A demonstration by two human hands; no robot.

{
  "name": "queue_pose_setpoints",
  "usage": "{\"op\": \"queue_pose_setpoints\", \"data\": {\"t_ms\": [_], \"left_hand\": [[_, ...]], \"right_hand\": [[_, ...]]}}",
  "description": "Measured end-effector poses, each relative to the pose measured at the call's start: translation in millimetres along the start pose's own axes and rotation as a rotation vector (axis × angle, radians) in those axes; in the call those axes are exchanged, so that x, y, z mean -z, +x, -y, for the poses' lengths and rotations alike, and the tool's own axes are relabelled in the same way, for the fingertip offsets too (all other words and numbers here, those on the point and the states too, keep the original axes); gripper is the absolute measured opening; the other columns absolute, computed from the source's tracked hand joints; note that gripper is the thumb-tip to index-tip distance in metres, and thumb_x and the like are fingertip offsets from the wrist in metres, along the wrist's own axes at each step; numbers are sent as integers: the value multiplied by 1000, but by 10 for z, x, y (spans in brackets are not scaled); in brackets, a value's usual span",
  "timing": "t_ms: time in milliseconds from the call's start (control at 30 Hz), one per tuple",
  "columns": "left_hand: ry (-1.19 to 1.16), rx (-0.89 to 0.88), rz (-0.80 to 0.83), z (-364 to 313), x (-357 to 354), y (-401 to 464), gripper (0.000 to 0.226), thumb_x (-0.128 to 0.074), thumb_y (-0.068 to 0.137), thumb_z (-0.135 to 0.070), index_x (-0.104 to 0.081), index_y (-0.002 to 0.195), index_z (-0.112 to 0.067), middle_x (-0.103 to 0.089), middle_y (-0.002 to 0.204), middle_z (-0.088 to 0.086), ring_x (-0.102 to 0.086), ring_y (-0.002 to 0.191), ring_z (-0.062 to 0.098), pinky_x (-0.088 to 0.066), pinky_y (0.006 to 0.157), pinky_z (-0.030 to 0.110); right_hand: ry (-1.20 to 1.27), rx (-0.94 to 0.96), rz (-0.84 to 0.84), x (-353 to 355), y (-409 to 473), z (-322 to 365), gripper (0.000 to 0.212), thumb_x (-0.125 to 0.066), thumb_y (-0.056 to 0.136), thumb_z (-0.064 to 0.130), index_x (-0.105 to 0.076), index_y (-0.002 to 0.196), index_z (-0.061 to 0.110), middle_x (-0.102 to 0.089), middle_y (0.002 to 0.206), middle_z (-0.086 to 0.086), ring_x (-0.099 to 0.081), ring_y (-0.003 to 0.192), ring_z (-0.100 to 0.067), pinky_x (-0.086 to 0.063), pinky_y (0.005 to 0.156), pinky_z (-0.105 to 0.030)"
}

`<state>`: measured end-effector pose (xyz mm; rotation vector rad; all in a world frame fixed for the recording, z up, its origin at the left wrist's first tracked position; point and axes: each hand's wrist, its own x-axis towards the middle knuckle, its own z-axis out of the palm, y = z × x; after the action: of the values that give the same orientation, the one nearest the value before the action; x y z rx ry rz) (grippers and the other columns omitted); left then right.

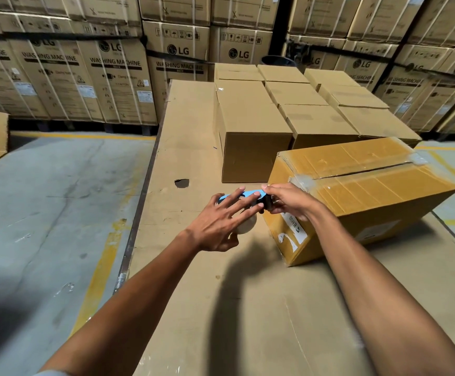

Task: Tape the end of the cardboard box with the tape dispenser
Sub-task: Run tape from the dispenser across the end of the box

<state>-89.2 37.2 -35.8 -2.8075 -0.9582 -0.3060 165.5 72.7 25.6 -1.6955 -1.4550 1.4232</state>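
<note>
A yellow-brown cardboard box [356, 191] lies on a cardboard-covered work surface [248, 308], its top flaps meeting in a partly gaping seam with clear tape at both ends. A blue tape dispenser [249, 193] with a pale tape roll is held at the box's near end corner. My left hand [221, 223] wraps over the dispenser with fingers spread across its blue frame. My right hand [288, 200] pinches the dispenser's black front end against the box's end face, just above a white label [293, 230].
Several plain closed cartons [253, 126] stand in rows behind the box. A small hole [182, 183] marks the surface ahead of my hands. The surface's left edge [136, 226] drops to a concrete floor with yellow lines. Stacked washing-machine cartons [112, 77] wall the background.
</note>
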Motion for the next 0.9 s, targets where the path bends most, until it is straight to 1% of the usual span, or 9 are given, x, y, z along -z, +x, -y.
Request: {"op": "queue_pose_setpoints", "data": {"t_ms": [100, 233, 367, 433, 500, 567, 733, 833, 900], "left_hand": [[-13, 0, 9, 14, -9, -10, 111, -73, 80, -46, -16, 172, -22, -7, 183, 6, -14, 166, 40, -44, 108, 56], [-52, 24, 12, -1, -64, -3, 105, -69, 88, -61, -21, 171, -19, -12, 182, 6, -21, 165, 36, -48, 106, 52], [-80, 33, -34, 10, -72, -2, 93, -59, 96, -73, -33, 166, -18, -25, 178, 8, -37, 157, 36, -52, 99, 50], [-80, 17, -43, 45, -91, -29, 88, -58, 98, -69, -33, 166, -17, -29, 176, 9, -41, 154, 35, -54, 95, 48], [-102, 23, -50, 88, -116, -65, 85, -60, 99, -64, -34, 165, -17, -31, 174, 9, -44, 151, 35, -55, 94, 48], [-136, 37, -50, 129, -142, -100, 84, -61, 99, -61, -35, 165, -17, -31, 175, 9, -44, 151, 34, -56, 94, 48], [-199, 61, -24, 201, -206, -185, 85, -61, 98, -59, -33, 167, -19, -32, 174, 8, -43, 151, 33, -57, 95, 50], [-269, 58, -23, 225, -262, -216, 84, -63, 98, -58, -33, 167, -19, -34, 173, 8, -46, 149, 33, -56, 98, 51], [-326, 60, -40, 236, -293, -238, 83, -65, 99, -57, -36, 166, -18, -36, 172, 9, -48, 148, 33, -55, 103, 51]], "right_hand": [[26, -21, -3, -25, 38, -36, 34, -60, 105, 42, -76, 117, 14, -74, 117, -17, -73, 107, -29, -62, 86, -35], [59, -50, -14, -112, 59, -41, 35, -57, 107, 37, -72, 117, 6, -68, 100, -18, -60, 89, -31, -49, 73, -36], [105, -66, -15, -200, 95, -83, 31, -55, 109, 34, -69, 113, 6, -58, 99, -20, -48, 89, -34, -42, 67, -33], [111, -72, -1, -227, 92, -89, 34, -53, 109, 38, -70, 116, 9, -61, 103, -19, -50, 89, -33, -49, 71, -33], [117, -81, 1, -242, 69, -87, 37, -49, 111, 40, -66, 125, 11, -67, 111, -18, -63, 95, -32, -57, 91, -39], [152, -80, 35, -245, 37, -98, 37, -48, 112, 39, -59, 131, 10, -66, 117, -20, -68, 107, -33, -56, 104, -45], [106, 20, 133, -246, 11, -258, 42, -73, 99, 17, -50, 133, 9, -75, 119, -23, -72, 109, -26, -56, 99, -39], [20, 95, 74, -326, 18, -343, 40, -72, 99, 13, -53, 134, 5, -76, 109, -19, -71, 97, -23, -58, 90, -32], [3, 133, 38, -379, 51, -387, 36, -72, 100, 14, -58, 131, 3, -77, 101, -19, -70, 93, -24, -58, 89, -37]]}}
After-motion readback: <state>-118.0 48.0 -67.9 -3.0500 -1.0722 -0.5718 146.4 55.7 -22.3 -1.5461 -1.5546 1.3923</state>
